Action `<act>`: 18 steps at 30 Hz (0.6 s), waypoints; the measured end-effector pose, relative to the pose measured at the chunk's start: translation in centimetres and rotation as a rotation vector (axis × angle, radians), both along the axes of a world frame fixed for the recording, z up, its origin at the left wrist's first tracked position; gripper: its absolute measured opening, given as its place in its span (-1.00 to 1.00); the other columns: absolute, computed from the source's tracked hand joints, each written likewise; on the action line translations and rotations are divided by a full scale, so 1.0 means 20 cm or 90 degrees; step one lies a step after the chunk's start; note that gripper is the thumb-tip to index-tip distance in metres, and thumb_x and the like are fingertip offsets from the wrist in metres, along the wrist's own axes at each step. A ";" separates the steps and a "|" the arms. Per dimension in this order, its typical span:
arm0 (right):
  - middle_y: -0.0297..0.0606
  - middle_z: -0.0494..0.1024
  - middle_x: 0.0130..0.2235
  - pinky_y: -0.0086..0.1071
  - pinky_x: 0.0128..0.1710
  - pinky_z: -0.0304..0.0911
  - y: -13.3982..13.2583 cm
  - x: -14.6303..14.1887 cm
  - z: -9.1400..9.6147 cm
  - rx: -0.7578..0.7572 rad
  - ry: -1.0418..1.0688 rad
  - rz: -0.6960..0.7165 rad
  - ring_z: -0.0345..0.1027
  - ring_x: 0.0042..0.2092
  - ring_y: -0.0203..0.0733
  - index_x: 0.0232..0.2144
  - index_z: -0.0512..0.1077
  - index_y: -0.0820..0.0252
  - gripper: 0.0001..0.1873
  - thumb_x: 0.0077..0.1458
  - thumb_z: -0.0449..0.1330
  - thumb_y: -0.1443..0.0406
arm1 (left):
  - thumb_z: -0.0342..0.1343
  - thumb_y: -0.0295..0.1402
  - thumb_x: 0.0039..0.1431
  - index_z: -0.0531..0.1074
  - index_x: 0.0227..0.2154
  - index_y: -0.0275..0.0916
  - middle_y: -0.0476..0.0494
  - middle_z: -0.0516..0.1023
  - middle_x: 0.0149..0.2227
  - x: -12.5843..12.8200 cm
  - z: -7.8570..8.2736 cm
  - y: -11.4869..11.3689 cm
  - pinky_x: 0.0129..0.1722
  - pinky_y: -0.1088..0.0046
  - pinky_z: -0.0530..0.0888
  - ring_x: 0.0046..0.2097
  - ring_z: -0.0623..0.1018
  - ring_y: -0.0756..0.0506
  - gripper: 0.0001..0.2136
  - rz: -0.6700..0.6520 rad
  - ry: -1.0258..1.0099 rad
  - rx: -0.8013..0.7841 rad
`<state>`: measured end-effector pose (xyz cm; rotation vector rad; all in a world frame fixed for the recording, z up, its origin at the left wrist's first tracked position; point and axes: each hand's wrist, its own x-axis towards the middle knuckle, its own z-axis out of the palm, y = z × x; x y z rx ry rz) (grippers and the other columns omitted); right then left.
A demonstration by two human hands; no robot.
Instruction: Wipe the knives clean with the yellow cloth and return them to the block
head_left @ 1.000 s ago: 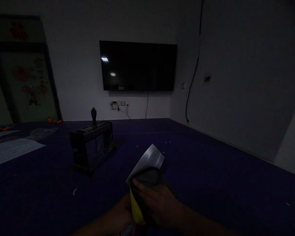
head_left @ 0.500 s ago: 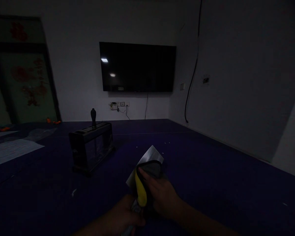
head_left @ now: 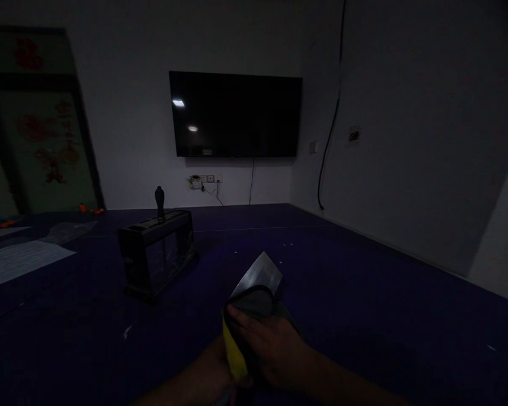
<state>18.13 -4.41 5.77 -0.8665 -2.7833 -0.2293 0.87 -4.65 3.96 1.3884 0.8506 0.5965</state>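
Observation:
A cleaver with a broad, shiny blade points up and away from me over the purple surface. My left hand is closed around its handle, which is mostly hidden at the bottom of the view. A grey cloth with a black edge and a yellow underside is folded over the lower part of the blade. My right hand presses this cloth against the blade, fingers together. Left of the hands stands a black knife block with clear sides, one black handle sticking up from its top.
The purple surface reaches to the walls, with small white scraps on it. Paper sheets and clear plastic lie at the left. Orange items sit near the door. A television hangs on the back wall; a black cable dangles at right.
My right hand and the cloth have slid down and slightly left along the blade towards the handle. More of the blade's far end shows; its near left corner is now covered.

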 end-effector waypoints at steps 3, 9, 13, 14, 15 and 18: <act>-0.13 -0.21 0.32 -0.20 -0.10 0.31 0.02 0.00 -0.02 -0.003 0.008 -0.042 0.31 0.05 0.05 0.25 -0.03 0.26 -0.03 -0.32 0.03 0.46 | 0.18 -0.52 -0.37 0.43 -0.28 -0.26 0.01 0.50 -0.43 0.01 0.00 0.00 -0.36 0.51 0.35 -0.34 0.47 -0.05 -0.58 0.021 -0.048 0.002; -0.16 -0.14 0.33 -0.24 -0.17 0.32 0.05 0.01 -0.01 -0.006 0.042 -0.185 0.42 -0.10 -0.02 0.24 0.02 0.18 -0.06 -0.30 0.02 0.50 | 0.11 -0.46 -0.37 0.41 -0.51 -0.30 0.11 0.33 -0.68 0.01 0.01 0.01 -0.66 0.58 0.17 -0.68 0.24 0.08 -0.80 0.012 0.034 -0.008; -0.17 -0.05 0.31 -0.26 -0.19 0.32 0.06 0.01 0.00 -0.012 0.039 -0.202 0.43 -0.12 -0.03 0.25 0.01 0.15 -0.05 -0.30 0.02 0.50 | 0.12 -0.42 -0.36 0.36 -0.58 -0.27 0.13 0.30 -0.71 0.00 0.02 0.01 -0.68 0.58 0.15 -0.69 0.25 0.08 -0.85 0.009 0.060 -0.012; -0.14 -0.05 0.31 -0.26 -0.21 0.32 0.06 0.01 -0.01 -0.009 0.033 -0.201 0.44 -0.14 -0.02 0.25 -0.01 0.16 -0.04 -0.30 0.02 0.50 | 0.13 -0.42 -0.36 0.37 -0.58 -0.27 0.12 0.31 -0.71 0.00 0.02 0.01 -0.67 0.58 0.15 -0.68 0.26 0.07 -0.85 0.005 0.062 -0.007; -0.12 -0.06 0.31 -0.26 -0.23 0.33 0.05 0.01 -0.02 -0.003 0.027 -0.197 0.45 -0.15 -0.02 0.26 -0.03 0.17 -0.02 -0.31 0.03 0.49 | 0.14 -0.41 -0.35 0.38 -0.56 -0.28 0.11 0.32 -0.69 0.00 0.02 0.02 -0.66 0.58 0.16 -0.66 0.27 0.07 -0.84 0.005 0.055 -0.003; -0.07 -0.11 0.32 -0.25 -0.25 0.34 0.03 0.00 -0.03 0.010 0.001 -0.140 0.43 -0.14 0.01 0.27 -0.09 0.23 0.01 -0.31 0.05 0.48 | 0.19 -0.43 -0.36 0.39 -0.45 -0.27 0.08 0.39 -0.58 0.00 0.01 0.02 -0.57 0.58 0.22 -0.55 0.33 0.05 -0.73 0.005 0.008 0.000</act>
